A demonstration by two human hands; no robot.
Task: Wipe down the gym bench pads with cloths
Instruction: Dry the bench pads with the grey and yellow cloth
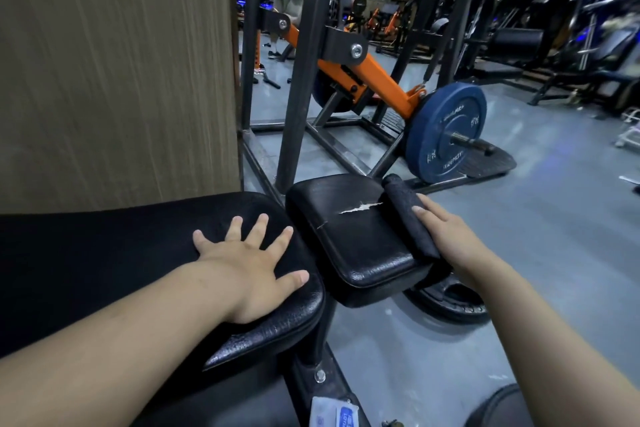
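A person's left hand [249, 274] lies flat on the long black leather-look bench pad [104, 253], near its right end, fingers straight and spread wide, holding nothing. The right hand [446, 236] presses straight, close-set fingers onto a dark grey folded cloth [405, 215], which runs along the right edge of the smaller black square seat pad [353, 243] and hangs slightly over that edge; whether the thumb hooks beneath the cloth cannot be told. A jagged white tear [360, 208] crosses the seat pad's top surface just beside the cloth, toward the far edge. The two pads sit side by side with a narrow gap between them. Beyond the seat pad's far edge, a blue round weight plate [446, 135] is mounted on an orange steel lever arm [377, 76] within a dark metal frame. A brown wood-grain panel [114, 62] rises behind the long pad, and a black plate [450, 302] lies on the grey gym floor [554, 218] below the seat pad's right edge.
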